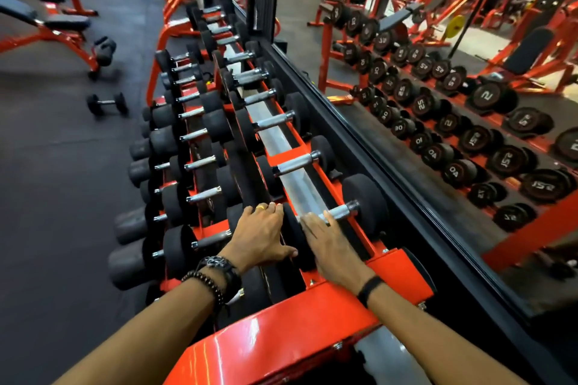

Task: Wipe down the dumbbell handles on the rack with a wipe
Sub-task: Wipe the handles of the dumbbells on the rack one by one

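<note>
A red rack (300, 300) with tiers of black dumbbells runs away from me along a mirror. The nearest top-tier dumbbell has a knurled chrome handle (342, 212) between black heads. My left hand (261, 234) lies flat on that dumbbell's near head (294, 237), fingers straight, a gold ring showing. My right hand (328, 244) lies with straight fingers over the near part of the handle. No wipe shows in either hand. More chrome handles (295, 162) line the top tier further on.
A mirror wall (438, 134) borders the rack on the right and reflects numbered dumbbell ends. A loose dumbbell (107, 102) lies on the black floor at left. Red benches (56, 31) stand beyond it.
</note>
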A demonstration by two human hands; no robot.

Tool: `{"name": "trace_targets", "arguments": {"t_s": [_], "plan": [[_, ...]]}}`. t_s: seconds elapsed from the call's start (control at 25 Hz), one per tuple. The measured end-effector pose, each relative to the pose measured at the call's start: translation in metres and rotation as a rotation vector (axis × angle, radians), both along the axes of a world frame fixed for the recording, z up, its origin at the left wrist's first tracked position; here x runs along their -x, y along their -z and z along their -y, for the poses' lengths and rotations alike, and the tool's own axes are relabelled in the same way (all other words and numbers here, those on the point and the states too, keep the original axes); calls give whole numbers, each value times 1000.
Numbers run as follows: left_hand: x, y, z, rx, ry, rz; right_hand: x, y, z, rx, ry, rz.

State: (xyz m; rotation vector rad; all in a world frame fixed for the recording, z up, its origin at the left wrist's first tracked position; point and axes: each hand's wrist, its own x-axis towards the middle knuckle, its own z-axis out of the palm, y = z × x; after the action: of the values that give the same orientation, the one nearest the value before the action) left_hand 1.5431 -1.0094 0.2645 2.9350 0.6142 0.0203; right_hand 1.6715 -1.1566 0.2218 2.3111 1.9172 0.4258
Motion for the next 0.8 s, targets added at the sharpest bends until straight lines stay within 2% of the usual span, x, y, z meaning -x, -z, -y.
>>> {"name": "trace_targets", "arguments": {"t_s": [0.16,0.32,0.4,0.48,0.64,0.72,0.76,0.8], "plan": [[-7,-9,7,1,-35,-20,1,-10,16,40,-32,29],[-6,-20,12,10,-67,-51,-5,-38,-42,255,144,-183],[-4,-22,13,23,-79,-50,-3,-32,-39,252,133,-118],[-3,-18,14,29,-68,-34,1,-16,-17,143,103,-90],[0,-8,15,14,-60,31,24,-1,12,-132,100,-158],[0,-5,12,37,-64,52,39,0,12,-246,173,-284],[1,-5,11,43,-60,56,44,4,10,-313,227,-402],[1,-4,10,47,-57,60,47,9,9,-381,294,-602]]}}
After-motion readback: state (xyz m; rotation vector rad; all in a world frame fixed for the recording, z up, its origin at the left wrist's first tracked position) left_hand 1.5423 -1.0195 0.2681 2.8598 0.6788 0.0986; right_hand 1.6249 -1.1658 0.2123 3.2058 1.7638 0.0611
